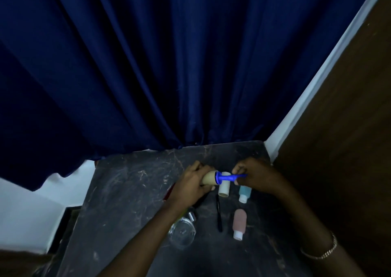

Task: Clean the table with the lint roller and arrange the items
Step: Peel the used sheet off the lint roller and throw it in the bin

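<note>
Both hands hold the lint roller (220, 178) up above the dark table (127, 192), near its far edge by the blue curtain (169, 65). The left hand (193, 183) is wrapped around the tan roll. The right hand (257, 176) is closed around the end of the blue handle.

Under the lint roller, on the table, lies a white tube (224, 188). Just beside the tube, toward the wall, lies a blue bottle (244, 193) with a white cap. A pink bottle (239, 223) lies nearer the person. A thin black stick (219, 213) lies between the pink bottle and a clear glass jar (182, 233). Something red (169, 192) peeks out beside the left hand; I cannot tell what it is.

The lint roller looks light and easy to lift. The blue handle is hard plastic and thin, so that is the good place to hold it. The roll is likely sticky, so fingers may cling there. It should spin when pushed along the table. The glass jar could break, so it needs soft, careful hands. The little bottles can roll away.
</note>
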Available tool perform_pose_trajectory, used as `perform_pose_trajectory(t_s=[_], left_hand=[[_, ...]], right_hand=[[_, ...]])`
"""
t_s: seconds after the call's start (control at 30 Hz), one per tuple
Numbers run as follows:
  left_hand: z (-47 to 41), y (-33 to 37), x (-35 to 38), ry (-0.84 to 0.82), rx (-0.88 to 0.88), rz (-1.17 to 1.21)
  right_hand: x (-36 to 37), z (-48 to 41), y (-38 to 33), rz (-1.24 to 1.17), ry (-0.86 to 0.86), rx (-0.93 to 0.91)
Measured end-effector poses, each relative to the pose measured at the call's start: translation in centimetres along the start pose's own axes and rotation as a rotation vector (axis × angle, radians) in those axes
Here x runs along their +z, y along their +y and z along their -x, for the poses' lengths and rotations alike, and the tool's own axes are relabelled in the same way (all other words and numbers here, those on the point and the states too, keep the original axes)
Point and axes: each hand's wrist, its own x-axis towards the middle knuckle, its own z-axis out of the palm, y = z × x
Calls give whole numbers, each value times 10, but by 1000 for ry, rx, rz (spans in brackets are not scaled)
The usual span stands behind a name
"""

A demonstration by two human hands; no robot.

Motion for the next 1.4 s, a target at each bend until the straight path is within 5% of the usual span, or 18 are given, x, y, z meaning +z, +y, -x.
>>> perform_pose_trajectory(t_s=[0.17,0.4,0.8,1.4], left_hand=[[33,-1,-18,23,-1,-71],[82,-3,-42,96,-87,-227],[160,-45,-104,208,-275,-303],[343,-90,-128,478,-662,43]], right_hand=[[37,-3,-43,166,-59,63],[93,1,-106,436,49,-99],[114,5,-131,284,90,-126],[255,15,-174,-324,-277,-125]])
